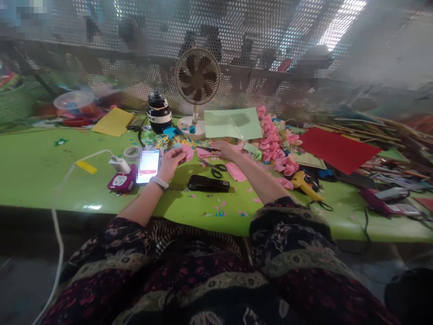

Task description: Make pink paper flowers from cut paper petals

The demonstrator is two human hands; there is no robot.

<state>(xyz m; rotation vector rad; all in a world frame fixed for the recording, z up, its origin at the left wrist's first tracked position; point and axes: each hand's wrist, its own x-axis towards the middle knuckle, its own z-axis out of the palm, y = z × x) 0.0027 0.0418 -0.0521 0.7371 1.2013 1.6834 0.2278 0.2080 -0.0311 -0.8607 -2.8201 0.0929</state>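
My left hand [172, 163] is closed, pinching a round pink paper piece [187, 152] between thumb and fingers. A white band circles that wrist. My right hand [223, 149] reaches across the table with its fingers out, over a slim dark object [205, 148] and pink paper [202, 154]. Its fingertips are small and partly hidden. Black-handled scissors [216, 170] lie just below the right hand, blades toward the left. Nearer to me rests a black stapler [209, 183]. Pink paper strips [236, 172] lie to the right of the scissors.
A lit phone [148, 166] leans by a purple power socket [121, 181] with a white charger [119, 165]. Behind stand a fan [198, 76] and a dark bottle [159, 113]. Pink paper flowers [270, 140], a yellow glue gun [307, 186] and red paper [340, 146] lie rightward.
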